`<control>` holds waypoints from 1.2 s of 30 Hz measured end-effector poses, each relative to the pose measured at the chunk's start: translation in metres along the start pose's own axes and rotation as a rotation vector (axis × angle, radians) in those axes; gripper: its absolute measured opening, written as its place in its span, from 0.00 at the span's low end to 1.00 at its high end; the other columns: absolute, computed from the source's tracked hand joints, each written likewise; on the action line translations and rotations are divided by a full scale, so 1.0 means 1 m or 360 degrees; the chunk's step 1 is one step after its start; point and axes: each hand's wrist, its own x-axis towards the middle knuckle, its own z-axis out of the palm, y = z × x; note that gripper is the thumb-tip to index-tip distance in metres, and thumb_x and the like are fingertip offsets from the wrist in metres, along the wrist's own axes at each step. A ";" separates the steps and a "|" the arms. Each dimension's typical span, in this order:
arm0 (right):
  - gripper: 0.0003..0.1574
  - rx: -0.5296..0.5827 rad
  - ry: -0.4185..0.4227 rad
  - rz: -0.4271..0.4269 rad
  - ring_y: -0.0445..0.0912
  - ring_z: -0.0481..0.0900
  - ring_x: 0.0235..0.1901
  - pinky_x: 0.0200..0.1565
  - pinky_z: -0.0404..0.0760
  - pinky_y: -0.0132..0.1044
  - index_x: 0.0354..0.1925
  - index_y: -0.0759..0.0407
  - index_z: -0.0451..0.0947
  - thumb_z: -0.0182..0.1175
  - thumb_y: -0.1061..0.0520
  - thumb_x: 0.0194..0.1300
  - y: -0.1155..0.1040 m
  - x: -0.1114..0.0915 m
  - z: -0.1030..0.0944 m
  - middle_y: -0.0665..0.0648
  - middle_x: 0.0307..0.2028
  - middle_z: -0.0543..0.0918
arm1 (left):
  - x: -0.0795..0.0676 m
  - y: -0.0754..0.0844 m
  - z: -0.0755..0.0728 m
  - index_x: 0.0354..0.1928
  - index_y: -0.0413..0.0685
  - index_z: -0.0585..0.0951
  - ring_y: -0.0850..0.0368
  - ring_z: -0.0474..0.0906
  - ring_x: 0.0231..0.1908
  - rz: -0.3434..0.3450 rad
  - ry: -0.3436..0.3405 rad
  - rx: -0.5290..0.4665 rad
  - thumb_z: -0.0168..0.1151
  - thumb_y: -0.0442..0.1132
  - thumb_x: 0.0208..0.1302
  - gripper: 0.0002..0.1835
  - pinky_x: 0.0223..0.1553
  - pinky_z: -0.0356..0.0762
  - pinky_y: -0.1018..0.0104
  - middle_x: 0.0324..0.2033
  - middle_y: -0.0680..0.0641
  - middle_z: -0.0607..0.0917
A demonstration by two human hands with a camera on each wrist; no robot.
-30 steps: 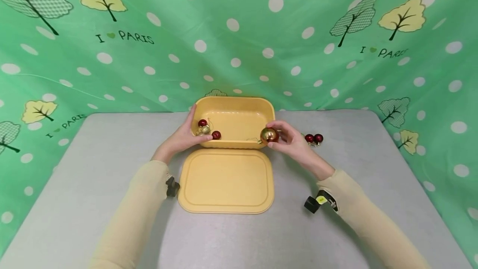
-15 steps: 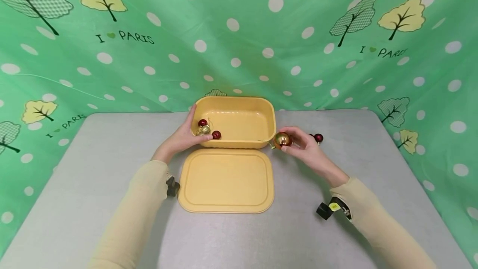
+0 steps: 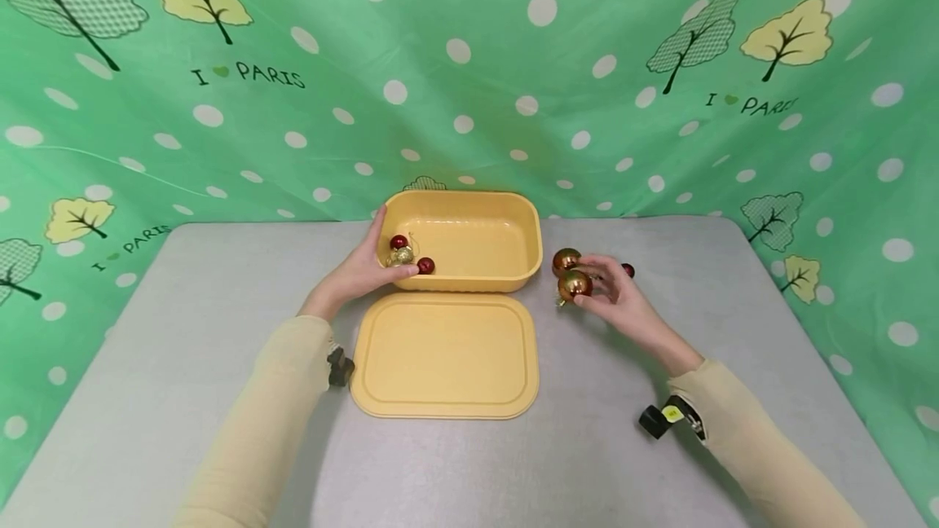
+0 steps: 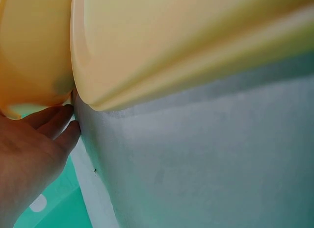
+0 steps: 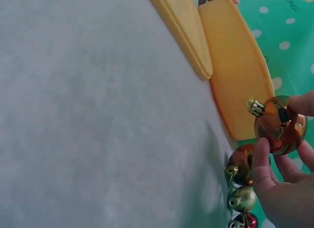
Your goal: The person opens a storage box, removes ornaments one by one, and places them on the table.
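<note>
A shiny copper-gold Christmas ball (image 3: 575,286) is pinched between the thumb and fingers of my right hand (image 3: 622,300), to the right of the box. The right wrist view shows its metal cap and loop on the held ball (image 5: 280,125). Behind it lies a second copper ball (image 3: 566,261). My left hand (image 3: 364,266) grips the left end of the yellow box (image 3: 469,283), thumb along the front rim. In the left wrist view the left fingers (image 4: 56,122) touch the box's outer wall. Inside at the left are small red balls (image 3: 425,266) and a glittery gold ball (image 3: 403,255).
A flat yellow lid (image 3: 444,355) lies in front of the box. Beside the second copper ball, a small gold ball (image 5: 243,198) and a red ball (image 5: 251,220) rest on the grey table (image 3: 220,332). Green dotted cloth (image 3: 469,88) hangs behind.
My right hand has moved right and slightly toward me with the copper ball, from the box's front right rim to beside the box. The left hand and box have stayed put.
</note>
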 end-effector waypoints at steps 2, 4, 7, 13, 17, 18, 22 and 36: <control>0.31 -0.0020 0.0008 0.0012 0.45 0.73 0.49 0.47 0.75 0.27 0.60 0.75 0.60 0.59 0.75 0.60 0.002 -0.002 -0.001 0.72 0.57 0.67 | 0.000 0.000 0.000 0.75 0.57 0.27 0.43 0.33 0.72 0.0000 -0.0001 0.0002 0.72 0.43 0.57 0.64 0.70 0.36 0.46 0.74 0.42 0.33; 0.29 -0.0067 0.0013 0.0015 0.49 0.73 0.49 0.47 0.75 0.28 0.58 0.75 0.63 0.60 0.74 0.60 0.003 -0.003 -0.002 0.70 0.57 0.68 | 0.000 0.000 0.001 0.75 0.57 0.27 0.43 0.32 0.72 0.0000 -0.0002 0.0000 0.72 0.43 0.57 0.64 0.70 0.36 0.46 0.74 0.42 0.33; 0.27 -0.0141 0.0017 0.0010 0.55 0.73 0.47 0.45 0.76 0.29 0.57 0.73 0.67 0.61 0.73 0.60 0.005 -0.004 -0.003 0.69 0.56 0.69 | 0.000 -0.001 0.000 0.75 0.56 0.27 0.43 0.32 0.72 0.0004 0.0000 0.0002 0.72 0.43 0.57 0.64 0.69 0.36 0.46 0.74 0.42 0.33; 0.27 -0.0215 0.0015 -0.0031 0.57 0.74 0.47 0.44 0.79 0.31 0.58 0.72 0.70 0.62 0.72 0.60 0.009 -0.006 -0.002 0.68 0.55 0.71 | 0.001 -0.002 0.000 0.75 0.57 0.27 0.42 0.34 0.72 0.0009 0.0003 0.0044 0.72 0.45 0.56 0.64 0.69 0.37 0.46 0.74 0.41 0.33; 0.28 -0.0290 0.0007 -0.0008 0.59 0.75 0.48 0.46 0.79 0.38 0.59 0.69 0.69 0.63 0.70 0.61 0.011 -0.006 -0.001 0.67 0.55 0.72 | 0.001 -0.003 0.000 0.75 0.58 0.27 0.41 0.34 0.72 0.0008 0.0001 0.0050 0.72 0.45 0.56 0.64 0.69 0.37 0.45 0.74 0.41 0.33; 0.28 -0.0314 0.0006 0.0007 0.59 0.76 0.48 0.47 0.78 0.41 0.60 0.68 0.69 0.63 0.69 0.62 0.010 -0.006 -0.001 0.67 0.55 0.72 | 0.001 -0.002 0.000 0.75 0.58 0.27 0.41 0.34 0.72 0.0008 0.0001 0.0050 0.72 0.45 0.56 0.64 0.69 0.37 0.45 0.74 0.41 0.33; 0.26 -0.0382 0.0014 0.0061 0.63 0.77 0.48 0.48 0.77 0.52 0.57 0.70 0.68 0.63 0.69 0.62 0.000 -0.007 0.003 0.69 0.53 0.73 | 0.001 -0.002 0.000 0.75 0.57 0.27 0.42 0.34 0.72 0.0013 0.0005 0.0045 0.72 0.44 0.56 0.64 0.69 0.37 0.46 0.74 0.40 0.33; 0.22 -0.0466 0.0109 0.0073 0.65 0.77 0.46 0.42 0.81 0.39 0.53 0.76 0.71 0.62 0.72 0.60 -0.017 -0.009 0.008 0.73 0.47 0.75 | 0.001 -0.002 0.000 0.75 0.57 0.27 0.42 0.34 0.72 0.0025 0.0006 0.0045 0.72 0.44 0.56 0.64 0.69 0.36 0.46 0.74 0.40 0.33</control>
